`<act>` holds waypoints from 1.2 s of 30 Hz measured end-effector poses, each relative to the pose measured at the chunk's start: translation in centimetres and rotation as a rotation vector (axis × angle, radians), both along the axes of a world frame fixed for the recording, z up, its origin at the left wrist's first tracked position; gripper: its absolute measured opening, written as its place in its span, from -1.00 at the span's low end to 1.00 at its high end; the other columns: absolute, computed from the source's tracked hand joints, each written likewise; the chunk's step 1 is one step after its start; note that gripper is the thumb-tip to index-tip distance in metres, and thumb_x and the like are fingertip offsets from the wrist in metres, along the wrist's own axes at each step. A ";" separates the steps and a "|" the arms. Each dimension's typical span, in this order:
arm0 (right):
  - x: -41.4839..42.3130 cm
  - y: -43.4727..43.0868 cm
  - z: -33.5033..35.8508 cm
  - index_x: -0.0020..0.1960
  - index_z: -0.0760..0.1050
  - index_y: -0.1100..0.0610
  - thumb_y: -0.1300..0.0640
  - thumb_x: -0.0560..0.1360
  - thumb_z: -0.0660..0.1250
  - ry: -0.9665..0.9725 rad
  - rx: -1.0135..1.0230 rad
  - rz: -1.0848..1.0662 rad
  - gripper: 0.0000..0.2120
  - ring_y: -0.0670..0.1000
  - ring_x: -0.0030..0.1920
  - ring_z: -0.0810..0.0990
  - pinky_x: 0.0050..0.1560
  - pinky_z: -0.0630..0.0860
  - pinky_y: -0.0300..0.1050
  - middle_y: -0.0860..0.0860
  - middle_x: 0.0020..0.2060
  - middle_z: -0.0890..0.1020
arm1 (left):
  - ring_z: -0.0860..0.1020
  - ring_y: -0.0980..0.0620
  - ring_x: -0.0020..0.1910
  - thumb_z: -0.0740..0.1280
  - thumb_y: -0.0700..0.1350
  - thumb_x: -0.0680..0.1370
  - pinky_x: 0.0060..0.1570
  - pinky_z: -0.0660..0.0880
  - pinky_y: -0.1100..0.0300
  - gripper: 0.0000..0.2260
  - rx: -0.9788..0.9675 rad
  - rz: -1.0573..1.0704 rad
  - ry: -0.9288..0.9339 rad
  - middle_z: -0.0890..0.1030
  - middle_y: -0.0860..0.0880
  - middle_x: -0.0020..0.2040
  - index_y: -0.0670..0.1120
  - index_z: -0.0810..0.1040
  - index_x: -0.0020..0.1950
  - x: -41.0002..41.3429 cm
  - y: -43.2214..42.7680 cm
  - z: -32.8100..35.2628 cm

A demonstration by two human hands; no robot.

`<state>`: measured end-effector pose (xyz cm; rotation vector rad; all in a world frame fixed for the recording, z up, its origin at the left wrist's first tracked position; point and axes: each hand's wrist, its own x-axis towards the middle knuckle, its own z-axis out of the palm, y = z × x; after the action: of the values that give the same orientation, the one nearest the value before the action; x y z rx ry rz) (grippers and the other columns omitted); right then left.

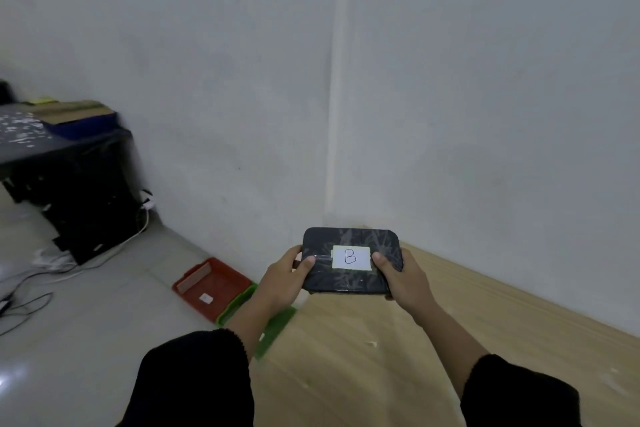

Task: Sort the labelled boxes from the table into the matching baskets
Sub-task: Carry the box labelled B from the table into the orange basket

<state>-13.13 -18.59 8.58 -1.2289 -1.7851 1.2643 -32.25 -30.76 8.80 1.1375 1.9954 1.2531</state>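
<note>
- The person is holding a dark box (351, 262) up above the wooden table (485, 333), near its far corner by the wall, and it is not touching the tabletop.
- The left hand (289, 279) is clamping the box's left end, thumb lying across the top and the other fingers curled underneath.
- The right hand (401, 279) is clamping the right end the same way, thumb resting just beside the white label (350, 257), which is showing a handwritten "B".
- A red basket (211, 286) is sitting on the floor just left of the table, and a green basket (268, 322) is lying beside it, partly hidden behind the left forearm.
- Each basket seems to be carrying a small tag, but both are too small or blurred to read, so the main risk is dropping the box into the wrong one.
- The baskets are lying low and to the side, so a release from table height is likely to make the box bounce off a rim or land on the floor.
- Shifting to one hand for the reach is risking a slip, since the wrapping looks glossy.
</note>
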 end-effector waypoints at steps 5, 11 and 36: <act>-10.5 -4.2 -1.0 0.06 0.41 -0.04 -0.16 0.44 0.33 0.002 -0.012 0.028 -0.71 0.05 -0.11 0.62 -0.05 0.61 0.08 -0.08 -0.12 0.59 | 0.55 0.00 0.02 0.19 0.03 0.57 0.05 0.50 0.13 -0.68 -0.038 0.009 0.044 0.58 -0.02 0.06 0.02 0.41 0.32 -10.2 -4.7 -0.2; -22.2 -8.0 -2.3 0.14 0.38 0.03 -0.15 0.46 0.30 -0.012 -0.058 0.104 -0.64 0.04 -0.11 0.61 -0.20 0.58 -0.04 -0.02 -0.09 0.58 | 0.56 0.03 0.03 0.19 0.00 0.58 -0.06 0.48 0.26 -0.66 -0.076 0.069 0.046 0.61 -0.06 0.15 -0.02 0.41 0.34 -20.7 -9.7 -1.1; -62.8 2.7 -3.5 0.31 0.32 0.11 -0.13 0.47 0.31 -0.028 -0.124 0.050 -0.48 0.12 0.06 0.58 0.05 0.58 0.07 0.09 0.10 0.55 | 0.54 -0.03 0.05 0.13 -0.06 0.61 0.02 0.50 0.15 -0.70 -0.093 -0.009 0.086 0.58 -0.07 0.11 0.01 0.40 0.34 -62.2 2.9 -3.1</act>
<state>-75.89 -15.89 5.04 -1.2827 -1.7903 1.4104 -94.49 -27.86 5.70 1.1722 2.0857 1.1122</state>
